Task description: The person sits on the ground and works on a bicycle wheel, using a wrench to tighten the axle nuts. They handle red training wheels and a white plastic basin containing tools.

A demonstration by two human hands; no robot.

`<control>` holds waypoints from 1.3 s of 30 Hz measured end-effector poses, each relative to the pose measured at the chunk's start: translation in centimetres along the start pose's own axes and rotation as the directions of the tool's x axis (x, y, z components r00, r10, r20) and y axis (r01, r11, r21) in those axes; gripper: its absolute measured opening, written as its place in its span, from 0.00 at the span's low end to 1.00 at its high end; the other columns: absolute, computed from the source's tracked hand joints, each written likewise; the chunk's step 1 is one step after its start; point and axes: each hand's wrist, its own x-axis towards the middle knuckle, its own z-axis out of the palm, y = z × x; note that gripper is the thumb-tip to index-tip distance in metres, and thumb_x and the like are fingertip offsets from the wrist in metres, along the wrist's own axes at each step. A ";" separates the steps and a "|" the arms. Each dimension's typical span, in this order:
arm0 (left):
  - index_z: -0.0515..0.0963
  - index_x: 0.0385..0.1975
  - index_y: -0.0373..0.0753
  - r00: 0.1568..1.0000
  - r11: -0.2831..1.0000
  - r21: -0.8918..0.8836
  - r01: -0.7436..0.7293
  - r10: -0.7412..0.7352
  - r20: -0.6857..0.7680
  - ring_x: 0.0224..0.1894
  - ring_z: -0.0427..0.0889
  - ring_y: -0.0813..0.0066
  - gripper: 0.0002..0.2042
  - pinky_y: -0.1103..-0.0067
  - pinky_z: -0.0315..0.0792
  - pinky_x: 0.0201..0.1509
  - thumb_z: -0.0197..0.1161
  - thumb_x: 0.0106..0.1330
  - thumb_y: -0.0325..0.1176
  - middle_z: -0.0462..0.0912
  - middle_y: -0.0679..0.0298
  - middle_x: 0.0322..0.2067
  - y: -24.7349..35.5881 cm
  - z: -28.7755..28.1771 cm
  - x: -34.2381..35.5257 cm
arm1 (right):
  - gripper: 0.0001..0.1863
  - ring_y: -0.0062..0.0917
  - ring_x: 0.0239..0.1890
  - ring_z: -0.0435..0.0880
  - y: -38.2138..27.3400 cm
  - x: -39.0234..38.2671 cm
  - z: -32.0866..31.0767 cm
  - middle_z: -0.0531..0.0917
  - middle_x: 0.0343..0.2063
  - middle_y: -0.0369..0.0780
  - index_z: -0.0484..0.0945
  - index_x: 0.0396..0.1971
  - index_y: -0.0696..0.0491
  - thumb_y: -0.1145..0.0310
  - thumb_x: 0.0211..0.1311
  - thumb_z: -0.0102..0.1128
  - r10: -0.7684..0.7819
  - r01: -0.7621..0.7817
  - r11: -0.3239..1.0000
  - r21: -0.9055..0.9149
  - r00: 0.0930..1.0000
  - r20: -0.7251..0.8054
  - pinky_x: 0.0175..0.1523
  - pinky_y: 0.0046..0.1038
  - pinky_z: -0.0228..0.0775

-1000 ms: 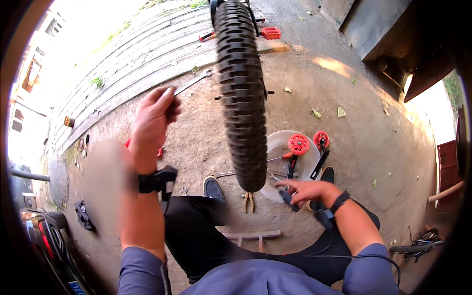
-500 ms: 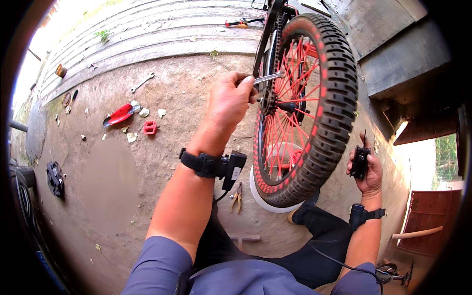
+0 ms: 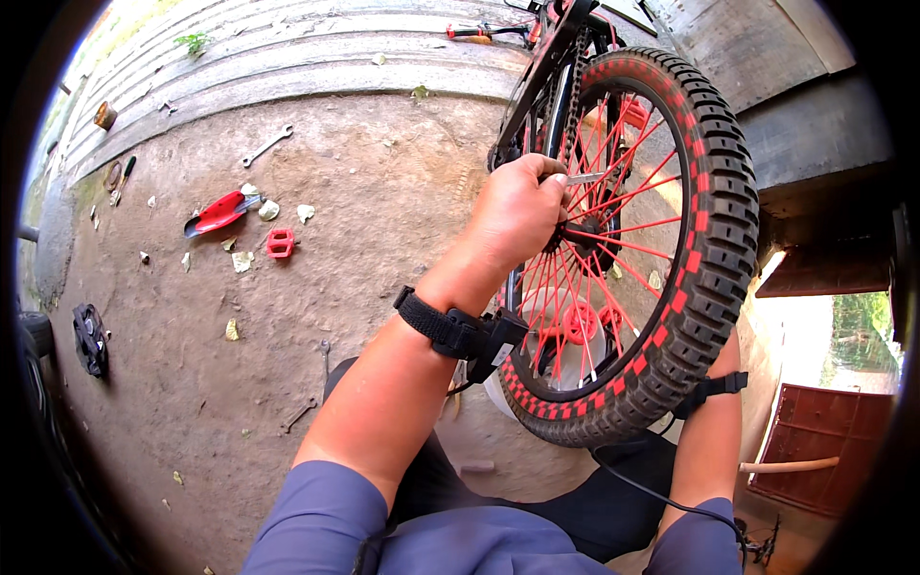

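Note:
My left hand (image 3: 522,209) is closed round a metal wrench (image 3: 586,178). The wrench's bright end sticks out between the red spokes, just above the hub (image 3: 578,233) of a bicycle wheel. That wheel has a knobbly black tyre (image 3: 721,240) with red checks along its side. The dark frame (image 3: 530,120) and chain rise beyond my hand. My right forearm (image 3: 711,436) reaches up behind the tyre, which hides my right hand and whatever it may hold. A white bucket (image 3: 493,391) stands behind the lower wheel, with red round parts seen through the spokes.
On the dirt floor to the left lie a wrench (image 3: 267,145), a red mudguard (image 3: 217,214), a red pedal (image 3: 281,243) and a black bundle (image 3: 91,340). Another wrench (image 3: 300,414) lies near my left elbow. Ridged steps (image 3: 316,57) run along the back.
My left hand and the wrench moved right and slightly down. The wheel shifts right and down in view. My right hand, which held a small black part, has gone behind the tyre.

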 end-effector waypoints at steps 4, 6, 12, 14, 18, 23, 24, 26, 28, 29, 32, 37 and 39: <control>0.79 0.46 0.29 0.997 0.992 0.107 -0.073 0.076 -0.029 0.26 0.78 0.82 0.11 0.81 0.74 0.30 0.57 0.72 0.30 0.84 0.63 0.29 -0.8 1.0 0.3 | 0.22 0.33 0.50 0.83 0.0 1.3 0.4 0.82 0.49 0.42 0.73 0.58 0.57 0.58 0.76 0.45 0.008 -0.012 0.999 -0.049 0.997 -0.082 0.56 0.37 0.77; 0.79 0.45 0.29 0.990 0.977 0.177 -0.122 0.134 -0.052 0.26 0.79 0.82 0.11 0.80 0.74 0.31 0.58 0.71 0.30 0.85 0.62 0.29 -0.8 1.4 0.0 | 0.22 0.32 0.50 0.83 0.0 2.0 0.7 0.82 0.49 0.42 0.73 0.58 0.57 0.58 0.76 0.45 0.028 -0.038 0.997 -0.071 0.991 -0.131 0.55 0.36 0.77; 0.81 0.41 0.35 0.860 0.760 0.525 -0.382 0.501 -0.100 0.35 0.85 0.54 0.09 0.67 0.78 0.39 0.61 0.67 0.33 0.85 0.50 0.34 -0.2 2.2 -0.5 | 0.22 0.32 0.48 0.82 0.3 2.2 1.1 0.82 0.48 0.42 0.73 0.58 0.56 0.57 0.76 0.45 0.047 -0.079 0.988 -0.133 0.972 -0.230 0.54 0.36 0.77; 0.81 0.40 0.36 0.832 0.722 0.558 -0.410 0.546 -0.095 0.37 0.85 0.51 0.08 0.65 0.78 0.40 0.62 0.66 0.32 0.85 0.50 0.34 -0.2 2.4 -0.4 | 0.22 0.32 0.48 0.82 0.3 2.3 1.2 0.82 0.47 0.42 0.73 0.58 0.56 0.57 0.76 0.45 0.053 -0.090 0.986 -0.138 0.967 -0.250 0.54 0.36 0.77; 0.81 0.38 0.37 0.813 0.664 0.620 -0.417 0.578 -0.073 0.36 0.84 0.51 0.07 0.65 0.78 0.40 0.62 0.65 0.31 0.84 0.52 0.32 -0.3 2.8 -0.2 | 0.22 0.32 0.47 0.82 0.6 2.3 1.0 0.82 0.46 0.42 0.73 0.58 0.56 0.57 0.76 0.46 0.062 -0.110 0.982 -0.155 0.957 -0.285 0.53 0.36 0.76; 0.80 0.37 0.38 0.789 0.619 0.652 -0.438 0.612 -0.051 0.35 0.84 0.52 0.05 0.65 0.78 0.37 0.62 0.64 0.31 0.84 0.53 0.31 -0.4 3.0 0.3 | 0.22 0.32 0.46 0.82 0.8 2.2 1.3 0.81 0.45 0.42 0.72 0.58 0.56 0.56 0.75 0.46 0.070 -0.131 0.977 -0.171 0.943 -0.324 0.52 0.36 0.76; 0.80 0.37 0.39 0.775 0.602 0.657 -0.453 0.631 -0.044 0.34 0.84 0.52 0.05 0.65 0.78 0.37 0.62 0.64 0.31 0.84 0.53 0.31 -0.3 3.1 0.4 | 0.22 0.32 0.46 0.82 0.9 2.2 1.3 0.81 0.45 0.42 0.72 0.58 0.56 0.56 0.75 0.46 0.073 -0.136 0.976 -0.171 0.940 -0.334 0.52 0.36 0.76; 0.79 0.36 0.39 0.767 0.590 0.658 -0.468 0.641 -0.029 0.34 0.84 0.52 0.05 0.65 0.78 0.37 0.62 0.64 0.31 0.84 0.53 0.31 -0.4 3.2 0.6 | 0.22 0.32 0.45 0.82 1.0 2.3 1.3 0.81 0.45 0.42 0.72 0.58 0.56 0.56 0.75 0.46 0.074 -0.145 0.973 -0.182 0.935 -0.346 0.51 0.36 0.76; 0.79 0.35 0.39 0.782 0.602 0.648 -0.466 0.623 -0.017 0.34 0.84 0.52 0.04 0.65 0.78 0.37 0.62 0.64 0.31 0.84 0.54 0.31 -0.4 3.3 0.6 | 0.22 0.32 0.45 0.82 1.2 2.4 1.3 0.81 0.44 0.42 0.72 0.58 0.56 0.56 0.75 0.46 0.079 -0.154 0.970 -0.186 0.930 -0.358 0.51 0.36 0.76; 0.79 0.35 0.39 0.779 0.608 0.640 -0.470 0.626 -0.022 0.34 0.84 0.52 0.04 0.65 0.78 0.37 0.62 0.64 0.31 0.84 0.54 0.30 -0.4 3.3 0.7 | 0.22 0.32 0.45 0.82 1.2 2.4 1.3 0.81 0.44 0.42 0.72 0.58 0.56 0.56 0.75 0.46 0.079 -0.156 0.969 -0.190 0.929 -0.361 0.51 0.36 0.76; 0.79 0.35 0.39 0.769 0.612 0.624 -0.486 0.639 -0.027 0.33 0.84 0.52 0.04 0.65 0.78 0.36 0.62 0.65 0.31 0.84 0.54 0.30 -0.5 3.1 1.1 | 0.22 0.31 0.44 0.81 1.4 2.1 1.4 0.81 0.44 0.41 0.72 0.59 0.55 0.56 0.75 0.46 0.085 -0.168 0.966 -0.195 0.924 -0.374 0.50 0.36 0.76; 0.79 0.36 0.39 0.764 0.586 0.630 -0.510 0.645 0.019 0.33 0.84 0.51 0.04 0.64 0.78 0.35 0.62 0.65 0.32 0.84 0.53 0.30 -0.3 3.0 1.3 | 0.23 0.31 0.43 0.81 1.3 1.7 1.5 0.80 0.43 0.41 0.72 0.59 0.55 0.55 0.75 0.46 0.092 -0.183 0.963 -0.198 0.914 -0.394 0.49 0.36 0.76; 0.78 0.36 0.39 0.769 0.578 0.643 -0.502 0.639 0.026 0.33 0.84 0.51 0.05 0.64 0.77 0.35 0.62 0.66 0.32 0.84 0.53 0.30 -0.3 2.9 1.5 | 0.23 0.31 0.43 0.81 1.4 1.7 1.5 0.80 0.42 0.41 0.72 0.59 0.55 0.55 0.75 0.46 0.090 -0.183 0.962 -0.202 0.913 -0.398 0.48 0.36 0.76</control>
